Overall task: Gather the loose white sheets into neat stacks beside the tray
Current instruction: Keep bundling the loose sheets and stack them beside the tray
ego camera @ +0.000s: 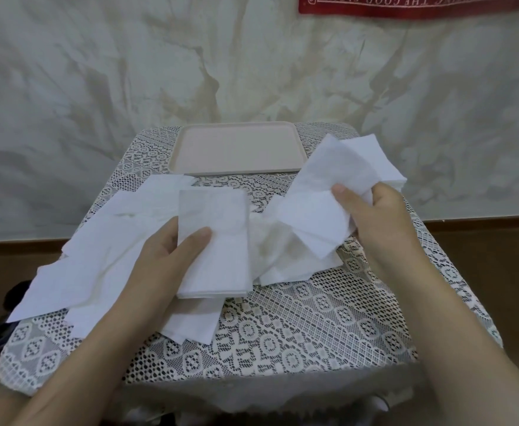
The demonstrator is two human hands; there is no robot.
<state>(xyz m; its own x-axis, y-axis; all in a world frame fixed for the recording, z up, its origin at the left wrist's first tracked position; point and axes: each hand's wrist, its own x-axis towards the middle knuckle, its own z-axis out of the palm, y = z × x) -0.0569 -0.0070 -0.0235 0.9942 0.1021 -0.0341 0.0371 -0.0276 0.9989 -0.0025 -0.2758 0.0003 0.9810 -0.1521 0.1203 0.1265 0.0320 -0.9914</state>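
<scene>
A neat stack of white sheets (218, 241) is lifted over the table's middle; my left hand (166, 256) holds it, thumb on top and fingers underneath. My right hand (371, 219) grips a looser, fanned bunch of white sheets (328, 192) at the right, thumb pressed on the top sheet. Several loose white sheets (86, 259) lie scattered across the left and centre of the lace-covered table. The pale pink tray (236, 149) sits at the table's far edge, with nothing in it.
The small table carries a white lace cloth (298, 327) and drops off on all sides. A pale draped fabric (190, 63) hangs behind it, with a red banner (405, 4) at the top right. Brown floor shows at both sides.
</scene>
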